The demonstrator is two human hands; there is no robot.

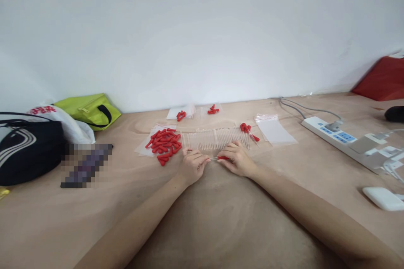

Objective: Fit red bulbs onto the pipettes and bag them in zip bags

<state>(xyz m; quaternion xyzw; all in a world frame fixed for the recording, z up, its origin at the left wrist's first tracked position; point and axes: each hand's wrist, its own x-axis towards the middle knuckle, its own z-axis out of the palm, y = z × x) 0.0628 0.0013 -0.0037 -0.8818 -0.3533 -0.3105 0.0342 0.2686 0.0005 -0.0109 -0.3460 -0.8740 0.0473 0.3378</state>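
My left hand (193, 164) is closed on one end of a thin, pale dropper tube (213, 159), which lies level between my two hands. At the tube's other end, my right hand (236, 159) pinches a red dropper bulb (223, 158); whether the tube sits inside the bulb I cannot tell. Just beyond my hands lies a long row of clear, thin tubes (205, 138), side by side. A heap of red bulbs (164, 141) spreads to the left of the row, partly over a clear bag. Several red-bulbed droppers (249, 131) rest at the row's right end.
Small bags with red pieces (181, 115) (213, 109) lie near the wall. A stack of clear zip bags (274, 129) is at right, then a white power strip (334, 136) with cables and a white case (383, 198). At left are a green bag (91, 109) and a black bag (31, 151).
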